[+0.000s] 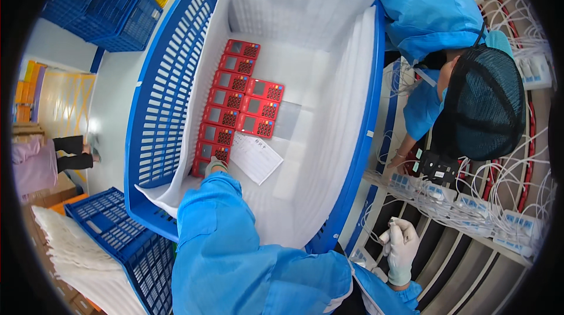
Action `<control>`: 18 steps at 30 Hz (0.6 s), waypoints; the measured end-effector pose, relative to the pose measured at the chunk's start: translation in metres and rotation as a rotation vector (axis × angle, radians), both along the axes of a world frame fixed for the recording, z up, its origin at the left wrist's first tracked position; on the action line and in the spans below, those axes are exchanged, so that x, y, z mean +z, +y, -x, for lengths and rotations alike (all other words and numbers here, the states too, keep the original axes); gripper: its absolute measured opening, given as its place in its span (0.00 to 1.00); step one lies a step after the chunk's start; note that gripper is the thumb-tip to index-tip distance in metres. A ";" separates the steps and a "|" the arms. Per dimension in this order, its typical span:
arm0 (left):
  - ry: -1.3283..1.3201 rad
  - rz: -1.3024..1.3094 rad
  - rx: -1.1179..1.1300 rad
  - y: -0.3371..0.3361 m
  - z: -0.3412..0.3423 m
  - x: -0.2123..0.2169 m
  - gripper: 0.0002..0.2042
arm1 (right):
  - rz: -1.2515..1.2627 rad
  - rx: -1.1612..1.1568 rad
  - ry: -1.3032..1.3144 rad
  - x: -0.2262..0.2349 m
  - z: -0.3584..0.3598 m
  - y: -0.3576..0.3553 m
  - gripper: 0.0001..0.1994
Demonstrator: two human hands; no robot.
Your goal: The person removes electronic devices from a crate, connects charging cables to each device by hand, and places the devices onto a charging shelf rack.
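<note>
Several red card payment terminals (229, 99) lie face up in two columns, with screens and dark keypads showing, inside a large blue plastic crate (376, 139) lined with white foam. My left hand (217, 166) reaches into the crate and grips the nearest red terminal (200, 167) at the bottom of the left column; the sleeve hides part of that hand. A white paper slip (257, 159) with handwriting lies beside the terminals. Outside the crate on the right, my gloved right hand (403, 248) is closed, with a small white cable plug (392, 221) at its fingertips.
On the right, a co-worker in blue with a dark mesh cap (484, 103) leans over a rack of white charging blocks (520, 230) and tangled cables, a hand near a dark device (438, 166). Blue crates (97, 4) stand upper left; white foam sheets (76, 250) lie lower left.
</note>
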State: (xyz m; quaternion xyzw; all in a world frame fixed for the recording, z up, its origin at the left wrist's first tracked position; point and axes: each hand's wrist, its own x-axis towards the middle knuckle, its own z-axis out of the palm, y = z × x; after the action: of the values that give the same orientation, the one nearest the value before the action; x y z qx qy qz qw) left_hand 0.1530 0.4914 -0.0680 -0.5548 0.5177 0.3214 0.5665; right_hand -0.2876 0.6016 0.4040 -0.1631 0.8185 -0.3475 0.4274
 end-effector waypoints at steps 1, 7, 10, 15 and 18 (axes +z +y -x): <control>0.025 -0.040 -0.126 0.003 -0.003 -0.005 0.19 | -0.004 0.002 0.011 0.002 -0.001 -0.002 0.09; 0.019 -0.043 -0.330 -0.008 -0.021 -0.006 0.21 | 0.013 0.007 0.006 0.003 0.006 0.004 0.08; -0.117 0.643 0.911 -0.027 0.018 0.052 0.19 | 0.076 -0.009 -0.001 -0.002 0.006 0.009 0.09; 0.261 1.245 1.693 -0.052 0.102 0.178 0.16 | 0.154 0.022 -0.100 0.010 0.019 0.010 0.10; 0.903 0.865 1.784 -0.032 0.115 0.269 0.17 | 0.184 0.104 -0.284 0.023 0.024 0.013 0.10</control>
State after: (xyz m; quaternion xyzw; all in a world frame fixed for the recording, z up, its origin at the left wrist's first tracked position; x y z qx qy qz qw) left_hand 0.0383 0.4594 0.2007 -0.7140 0.1584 0.5815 -0.3563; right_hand -0.3118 0.6147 0.4269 -0.1931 0.7052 -0.4176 0.5395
